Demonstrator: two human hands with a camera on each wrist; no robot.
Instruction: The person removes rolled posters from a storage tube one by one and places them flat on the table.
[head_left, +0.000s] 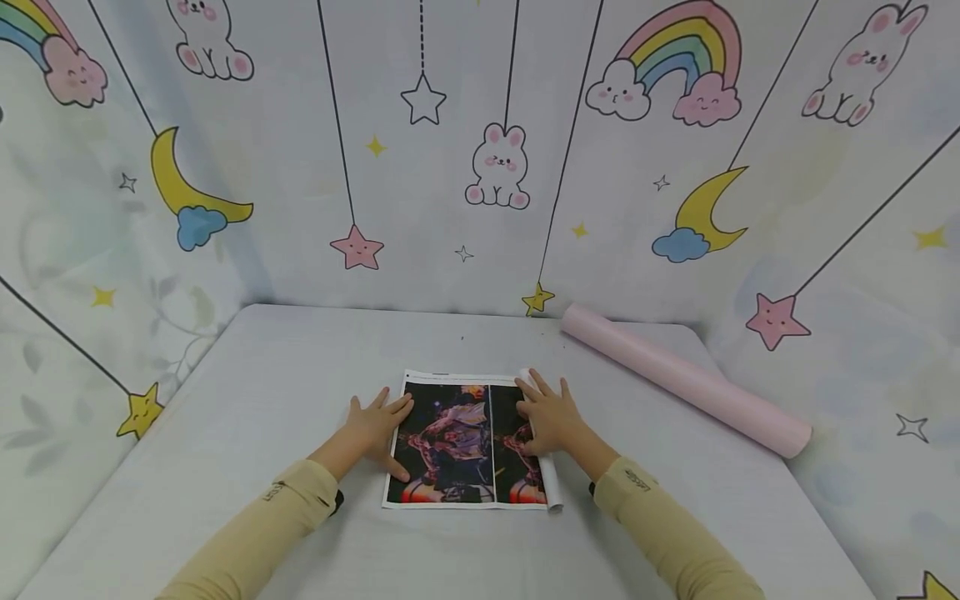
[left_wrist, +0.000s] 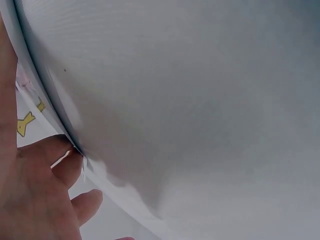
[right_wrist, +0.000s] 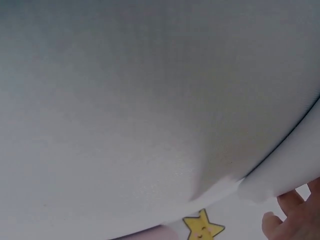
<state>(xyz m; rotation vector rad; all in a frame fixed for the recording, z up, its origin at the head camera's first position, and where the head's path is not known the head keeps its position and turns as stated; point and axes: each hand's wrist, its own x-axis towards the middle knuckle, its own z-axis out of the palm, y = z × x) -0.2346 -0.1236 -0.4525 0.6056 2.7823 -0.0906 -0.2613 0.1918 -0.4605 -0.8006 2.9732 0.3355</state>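
Tube (head_left: 686, 379) lies right of sheet (head_left: 453, 437) under left grip (head_left: 375, 429) and right grip (head_left: 551, 418), both wide

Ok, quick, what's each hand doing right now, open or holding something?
Left hand: open, touching the left edge of the printed sheet.
Right hand: open, fingers spread at the sheet's rolled right side.

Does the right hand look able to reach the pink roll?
Probably yes: only bare table shows between the right hand and the pink roll, though the hand must first leave the paper.
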